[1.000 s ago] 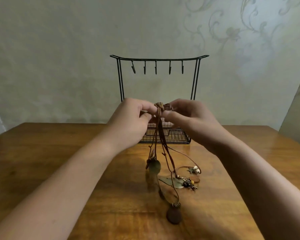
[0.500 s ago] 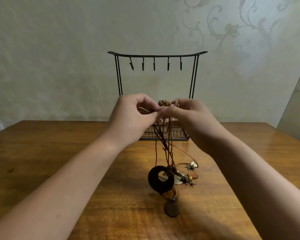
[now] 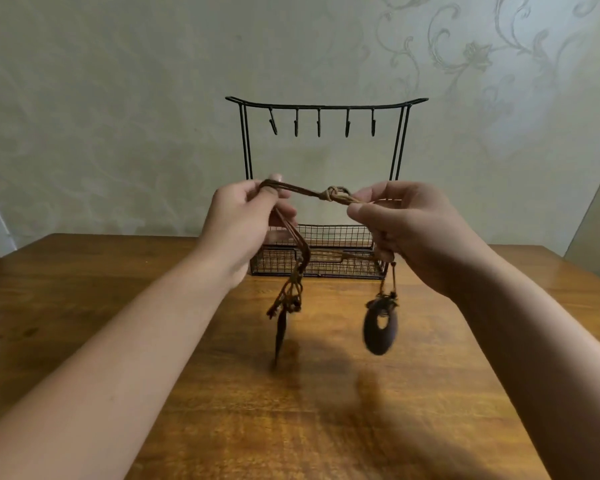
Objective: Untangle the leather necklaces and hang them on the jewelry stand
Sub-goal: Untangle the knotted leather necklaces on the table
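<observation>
Brown leather necklaces (image 3: 303,191) stretch in the air between my two hands, with a tan knot (image 3: 332,193) near the middle. My left hand (image 3: 245,220) pinches the cords at one end; below it hang tangled strands with a dark flat pendant (image 3: 280,329). My right hand (image 3: 406,223) grips the other end, and a dark ring-shaped pendant (image 3: 380,327) dangles under it. Behind my hands stands the black wire jewelry stand (image 3: 326,105), several bare hooks under its top bar and a mesh basket (image 3: 336,265) at its foot.
The stand sits at the back of a wooden table (image 3: 326,410), close to a pale patterned wall (image 3: 118,98). Both pendants hang above the tabletop in front of the basket.
My hands have drawn apart, pulling the cords level with the knot between them. All the pendants have lifted off the table, and the ring pendant has swung over under my right hand.
</observation>
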